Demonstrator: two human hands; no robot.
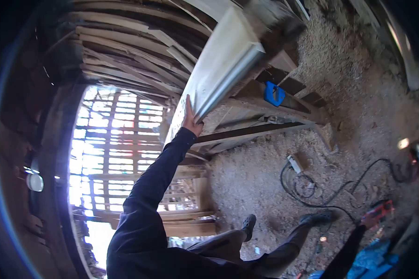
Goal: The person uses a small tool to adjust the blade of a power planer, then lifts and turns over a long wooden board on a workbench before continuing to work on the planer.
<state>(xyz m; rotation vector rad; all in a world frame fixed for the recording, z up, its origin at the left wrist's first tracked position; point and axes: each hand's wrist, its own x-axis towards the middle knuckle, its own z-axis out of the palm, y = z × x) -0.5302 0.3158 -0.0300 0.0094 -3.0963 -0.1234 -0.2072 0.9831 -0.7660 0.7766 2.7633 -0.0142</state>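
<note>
A thick, pale wooden beam [217, 60] slants up across the upper middle, and its far end is blurred. My left hand [192, 122] grips the beam's near part, with one finger stretched along the broad face and the others bent at the edge. Low on the right, well away from the beam, my right hand [369, 220] is closed around a red power tool [383, 212]. The tool's exact kind is hard to make out, and the fingers are partly blurred.
Stacked boards [125, 56] line the upper left. A wooden trestle [265, 130] stands under the beam, with a blue handle-like piece [274, 94] on it. A white power strip [294, 164] and a dark cable [328, 206] lie on the shavings-covered ground. Blue plastic [370, 258] lies lower right.
</note>
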